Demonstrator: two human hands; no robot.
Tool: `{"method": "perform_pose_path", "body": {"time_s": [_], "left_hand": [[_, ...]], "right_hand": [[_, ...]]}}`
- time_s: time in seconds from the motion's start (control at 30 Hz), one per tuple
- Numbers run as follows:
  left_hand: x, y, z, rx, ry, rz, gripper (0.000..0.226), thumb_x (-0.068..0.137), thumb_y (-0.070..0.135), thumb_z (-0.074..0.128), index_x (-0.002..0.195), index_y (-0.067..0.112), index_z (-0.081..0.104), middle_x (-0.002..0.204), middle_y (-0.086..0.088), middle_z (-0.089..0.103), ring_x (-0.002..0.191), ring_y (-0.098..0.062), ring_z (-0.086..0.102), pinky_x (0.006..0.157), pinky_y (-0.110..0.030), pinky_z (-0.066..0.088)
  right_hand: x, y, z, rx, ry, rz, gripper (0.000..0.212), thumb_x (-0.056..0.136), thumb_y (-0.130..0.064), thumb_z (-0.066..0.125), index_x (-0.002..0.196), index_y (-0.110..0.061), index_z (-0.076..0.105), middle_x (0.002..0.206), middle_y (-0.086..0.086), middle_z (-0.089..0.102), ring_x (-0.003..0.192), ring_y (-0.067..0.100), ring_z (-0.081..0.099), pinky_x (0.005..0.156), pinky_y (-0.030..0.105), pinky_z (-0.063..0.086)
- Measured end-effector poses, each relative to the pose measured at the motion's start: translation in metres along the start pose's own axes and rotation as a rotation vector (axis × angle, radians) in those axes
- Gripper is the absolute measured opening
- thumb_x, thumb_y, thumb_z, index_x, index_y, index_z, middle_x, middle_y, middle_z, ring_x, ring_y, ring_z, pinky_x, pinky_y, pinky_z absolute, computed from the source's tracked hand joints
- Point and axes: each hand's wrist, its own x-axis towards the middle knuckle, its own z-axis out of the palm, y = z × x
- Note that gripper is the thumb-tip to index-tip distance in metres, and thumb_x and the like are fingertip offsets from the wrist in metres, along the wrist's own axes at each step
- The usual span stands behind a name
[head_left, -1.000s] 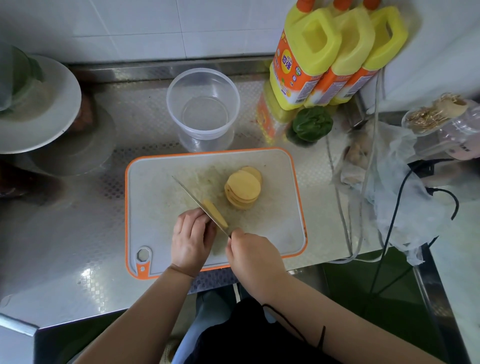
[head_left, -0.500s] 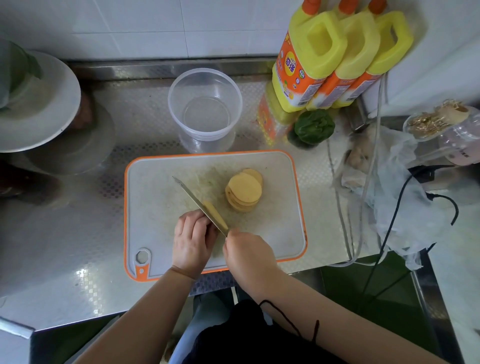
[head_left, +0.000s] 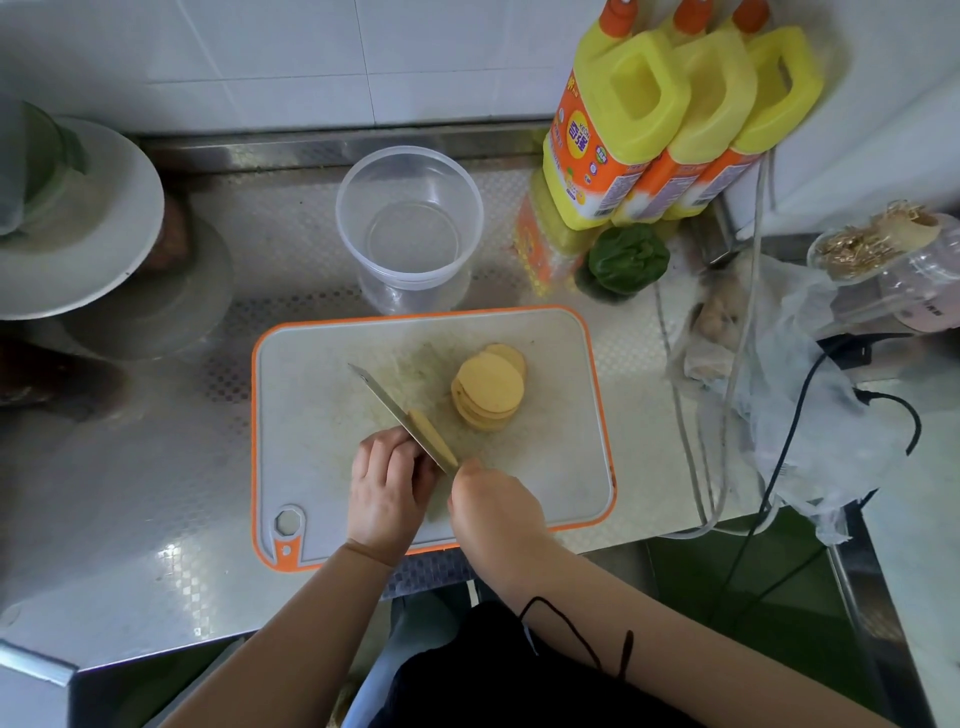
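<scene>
Here the right hand (head_left: 496, 512) clamps its fingers round the handle of the long steel kitchen knife (head_left: 387, 402). The left hand (head_left: 387, 488) curls its fingers over the potato remainder, hidden beneath it, on the near middle of the white, orange-rimmed plastic cutting board (head_left: 311, 415). A pale yellow potato slice (head_left: 431, 439) leans on the blade's right face. Keep the left fingertips tucked back, knuckles against the blade, and press straight down so each cut matches the stack of round yellow slices (head_left: 488, 387) lying apart, farther right. The knife's long axis runs diagonally: handle near and right, tip pointing away and left, edge down.
</scene>
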Motion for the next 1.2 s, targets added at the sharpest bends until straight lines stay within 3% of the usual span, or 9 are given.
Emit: {"method": "perform_pose_path", "body": {"time_s": [0.1, 0.23, 0.4, 0.5, 0.63, 0.7, 0.83, 1.03, 1.2], "left_hand": [[0.000, 0.001, -0.001, 0.012, -0.019, 0.011, 0.007, 0.101, 0.015, 0.046, 0.104, 0.012, 0.051, 0.108, -0.004, 0.052, 0.091, -0.027, 0.052, 0.084, -0.033, 0.043], [0.001, 0.000, -0.001, 0.021, -0.025, 0.017, 0.006, 0.101, 0.014, 0.047, 0.104, 0.012, 0.051, 0.108, -0.004, 0.051, 0.090, -0.028, 0.052, 0.083, -0.033, 0.044], [-0.002, -0.003, -0.002, 0.069, -0.046, 0.037, 0.016, 0.099, 0.014, 0.052, 0.115, 0.013, 0.054, 0.108, -0.006, 0.051, 0.091, -0.029, 0.053, 0.083, -0.035, 0.045], [0.001, -0.003, -0.001, 0.069, -0.049, 0.046, 0.019, 0.096, 0.013, 0.055, 0.115, 0.014, 0.057, 0.105, -0.005, 0.051, 0.090, -0.028, 0.053, 0.083, -0.035, 0.045], [0.003, -0.001, -0.002, 0.044, -0.037, 0.034, 0.016, 0.098, 0.015, 0.054, 0.114, 0.015, 0.058, 0.103, -0.004, 0.051, 0.089, -0.027, 0.054, 0.081, -0.034, 0.045], [0.003, 0.000, -0.003, 0.048, -0.033, 0.032, 0.017, 0.098, 0.014, 0.054, 0.114, 0.014, 0.058, 0.104, -0.004, 0.051, 0.089, -0.027, 0.053, 0.083, -0.032, 0.044], [0.003, 0.000, -0.003, 0.057, -0.032, 0.031, 0.018, 0.096, 0.013, 0.055, 0.114, 0.013, 0.058, 0.104, -0.005, 0.050, 0.090, -0.027, 0.052, 0.084, -0.031, 0.043], [0.004, -0.001, -0.004, 0.057, -0.038, 0.045, 0.020, 0.096, 0.011, 0.057, 0.115, 0.011, 0.058, 0.104, -0.006, 0.052, 0.091, -0.027, 0.052, 0.085, -0.030, 0.042], [0.003, -0.001, -0.004, 0.056, -0.021, 0.034, 0.018, 0.095, 0.010, 0.057, 0.114, 0.012, 0.058, 0.104, -0.006, 0.053, 0.089, -0.026, 0.053, 0.084, -0.029, 0.043]], "right_hand": [[0.008, 0.006, 0.006, -0.006, -0.068, 0.019, 0.031, 0.098, -0.006, 0.043, 0.128, -0.001, 0.043, 0.116, 0.013, 0.061, 0.107, 0.028, 0.060, 0.087, 0.033, 0.048], [0.016, 0.012, 0.013, 0.030, -0.099, 0.060, 0.033, 0.099, -0.009, 0.040, 0.131, -0.002, 0.041, 0.118, 0.013, 0.060, 0.109, 0.028, 0.059, 0.088, 0.034, 0.047], [0.017, 0.012, 0.014, -0.052, -0.127, 0.013, 0.051, 0.100, -0.010, 0.041, 0.146, 0.002, 0.022, 0.128, 0.016, 0.055, 0.116, 0.029, 0.055, 0.094, 0.034, 0.045], [0.017, 0.015, 0.007, -0.010, -0.160, -0.006, 0.043, 0.100, -0.019, 0.044, 0.137, -0.001, 0.034, 0.120, 0.014, 0.059, 0.110, 0.029, 0.059, 0.089, 0.035, 0.047], [0.017, 0.033, -0.013, 0.291, -0.310, 0.051, 0.047, 0.097, -0.052, 0.038, 0.110, -0.009, 0.053, 0.097, 0.008, 0.059, 0.093, 0.026, 0.058, 0.079, 0.037, 0.044], [0.021, 0.040, -0.022, 0.354, -0.229, 0.069, 0.046, 0.098, -0.052, 0.035, 0.112, -0.013, 0.054, 0.100, 0.005, 0.060, 0.097, 0.025, 0.059, 0.083, 0.038, 0.047], [0.034, 0.031, -0.022, 0.285, -0.070, -0.047, 0.044, 0.097, -0.044, 0.047, 0.132, -0.018, 0.049, 0.117, 0.003, 0.062, 0.108, 0.024, 0.058, 0.088, 0.038, 0.049], [0.038, 0.035, -0.019, 0.150, 0.146, -0.108, 0.027, 0.099, -0.031, 0.043, 0.108, -0.012, 0.059, 0.088, 0.005, 0.065, 0.079, 0.027, 0.063, 0.067, 0.038, 0.051], [0.045, 0.051, -0.035, 0.235, 0.196, 0.040, 0.023, 0.097, -0.030, 0.043, 0.104, -0.013, 0.058, 0.086, 0.004, 0.063, 0.082, 0.028, 0.061, 0.063, 0.032, 0.042]]}}
